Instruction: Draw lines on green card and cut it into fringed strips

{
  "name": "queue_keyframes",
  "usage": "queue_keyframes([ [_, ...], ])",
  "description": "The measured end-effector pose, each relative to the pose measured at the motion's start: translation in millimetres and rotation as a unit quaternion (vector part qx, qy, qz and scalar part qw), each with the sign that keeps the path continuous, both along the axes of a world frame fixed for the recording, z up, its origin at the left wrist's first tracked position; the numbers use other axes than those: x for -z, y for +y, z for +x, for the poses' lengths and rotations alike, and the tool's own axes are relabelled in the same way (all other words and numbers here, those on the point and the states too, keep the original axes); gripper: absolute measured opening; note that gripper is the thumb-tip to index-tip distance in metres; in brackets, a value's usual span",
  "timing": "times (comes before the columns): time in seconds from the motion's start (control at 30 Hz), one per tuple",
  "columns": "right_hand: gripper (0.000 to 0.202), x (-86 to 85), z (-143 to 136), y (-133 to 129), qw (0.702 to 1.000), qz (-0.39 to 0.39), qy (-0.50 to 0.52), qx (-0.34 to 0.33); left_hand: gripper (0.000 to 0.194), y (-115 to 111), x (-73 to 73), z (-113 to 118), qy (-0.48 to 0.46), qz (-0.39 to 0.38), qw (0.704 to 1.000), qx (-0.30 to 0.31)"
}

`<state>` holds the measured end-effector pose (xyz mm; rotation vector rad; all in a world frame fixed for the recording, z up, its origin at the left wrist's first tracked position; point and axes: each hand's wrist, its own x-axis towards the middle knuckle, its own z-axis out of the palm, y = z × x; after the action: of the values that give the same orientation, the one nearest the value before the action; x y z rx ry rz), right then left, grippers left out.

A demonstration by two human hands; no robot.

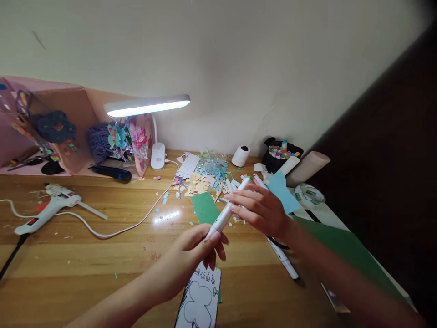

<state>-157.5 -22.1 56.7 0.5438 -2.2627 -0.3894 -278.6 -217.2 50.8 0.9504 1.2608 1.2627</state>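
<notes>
A white marker [223,218] with a green end slants up and to the right between my hands. My left hand [201,246] is closed round its lower end, thumb along the barrel. The fingers of my right hand [261,209] lie across its upper part, gripping it near the green end. Below my left hand is a white card [200,300] with a black-outlined flower shape and small doodles. Behind the marker a green paper piece [205,206] rests on the wooden table. Under my right wrist lies another white marker [283,258].
Paper scraps [201,182] are heaped by the wall, beside a thread spool [241,156] and a black marker holder [282,152]. At left are a glue gun [51,209], a lit lamp [148,105], a blue-black cutter [112,173] and a pink box [77,168]. Green sheet [341,255] lies right.
</notes>
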Motion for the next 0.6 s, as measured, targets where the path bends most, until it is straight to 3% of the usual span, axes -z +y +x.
queue_keyframes([
  [0.07,0.019,3.1,5.1,-9.0,0.996,-0.080,0.041,0.029,0.026,-2.9,0.9,5.3,0.034,0.004,0.999,-0.007],
  [0.13,0.029,10.8,10.2,-21.5,0.961,-0.231,0.142,0.063,0.022,-5.3,2.3,8.1,0.082,0.015,0.996,-0.030],
  [0.2,0.036,21.4,15.6,-36.9,0.872,-0.415,0.251,0.074,0.019,-6.9,4.4,8.6,0.132,0.024,0.989,-0.054],
  [0.23,0.036,26.5,18.5,-44.7,0.819,-0.510,0.256,0.064,0.019,-7.5,5.7,8.5,0.152,0.025,0.986,-0.061],
  [0.27,0.034,31.0,21.5,-52.0,0.768,-0.602,0.213,0.051,0.018,-7.9,7.2,8.6,0.171,0.026,0.983,-0.065],
  [0.33,0.029,36.4,27.5,-64.1,0.666,-0.745,0.010,0.008,0.018,-8.7,10.7,9.9,0.203,0.026,0.977,-0.062],
  [0.43,0.035,35.9,34.6,-75.6,0.527,-0.814,-0.239,-0.043,0.015,-10.1,14.4,16.1,0.263,0.019,0.964,-0.031],
  [0.53,0.028,32.1,37.7,-82.6,0.453,-0.833,-0.315,-0.041,0.010,-12.0,11.7,24.4,0.308,-0.005,0.951,0.026],
  [0.6,0.025,31.4,38.2,-86.0,0.426,-0.834,-0.349,-0.042,0.010,-13.9,7.0,28.6,0.315,-0.017,0.947,0.065],
])
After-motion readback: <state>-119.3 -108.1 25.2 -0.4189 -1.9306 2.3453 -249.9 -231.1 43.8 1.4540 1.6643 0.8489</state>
